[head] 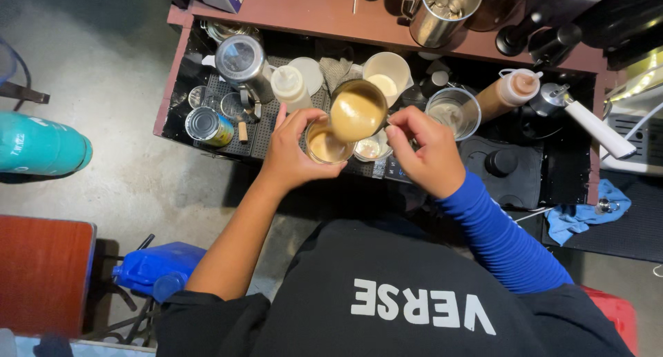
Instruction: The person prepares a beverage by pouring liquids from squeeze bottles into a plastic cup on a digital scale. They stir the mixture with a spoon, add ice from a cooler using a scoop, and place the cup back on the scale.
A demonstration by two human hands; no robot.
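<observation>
A dark desk (pixel 552 170) with a reddish-brown upper shelf (pixel 324 15) fills the top of the view, crowded with drink-making gear. On the grey floor (pixel 124 94) to the left lie a teal bottle (pixel 41 144) and, lower down, a blue jug (pixel 155 268); a blue cloth (pixel 587 212) sits at the desk's right end.

On the shelf stands a big steel pitcher (pixel 442 12). Below it, on the desk, are a steel canister with a clear lid (pixel 242 60), a white squeeze bottle (pixel 290 88), a white cup (pixel 387 74), a clear measuring cup (pixel 452 112), a brown squeeze bottle (pixel 507 93) and an opened tin can (pixel 207 127).

The right hand (pixel 431 153), with a blue ribbed sleeve, is closed on the handle side of a small metal jug (pixel 358 110). The jug is tilted toward the left, its mouth showing light-brown milky liquid, and it hangs just above and partly over the glass.

The left hand (pixel 290 153), bare-armed, is wrapped around a small glass (pixel 326 144), fingers and thumb clamped on its sides. The glass is upright, near the front middle of the desk, holding the same light-brown liquid. Just right of it sits a smaller glass (pixel 369 148) with pale liquid.
</observation>
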